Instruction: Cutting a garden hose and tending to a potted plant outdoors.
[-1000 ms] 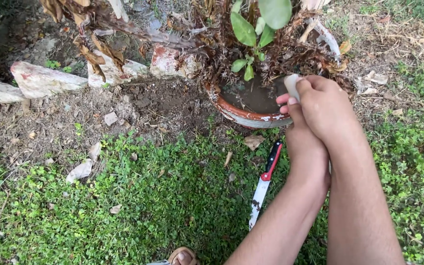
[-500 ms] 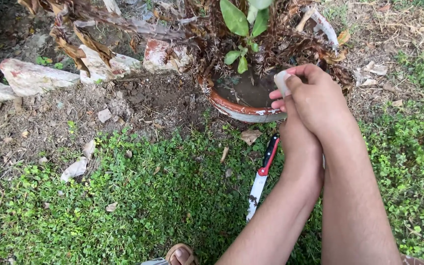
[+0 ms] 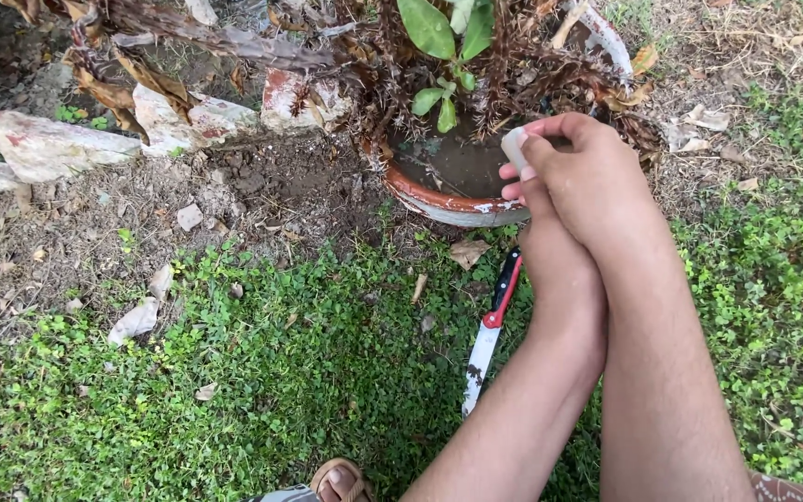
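Observation:
Both my hands are clasped together over the near rim of a round terracotta pot [image 3: 439, 203]. My right hand [image 3: 592, 177] lies on top, its thumb pressed on a short white handle-like piece [image 3: 513, 147]. My left hand [image 3: 559, 265] sits underneath, mostly covered, with only its fingertips showing below the white piece. What the piece joins to is hidden. The pot holds dark soil, dry brown fronds and a small plant with green leaves [image 3: 431, 28].
A saw-like knife [image 3: 487, 335] with a red and black handle lies on the grass beside my left forearm. Broken pale stones [image 3: 58, 147] line bare soil at upper left. My sandalled foot [image 3: 341, 482] shows at the bottom edge.
My clasped hands and the white piece have shifted slightly up and left over the pot rim as the view drifted. The grip is unchanged and the knife has not moved.

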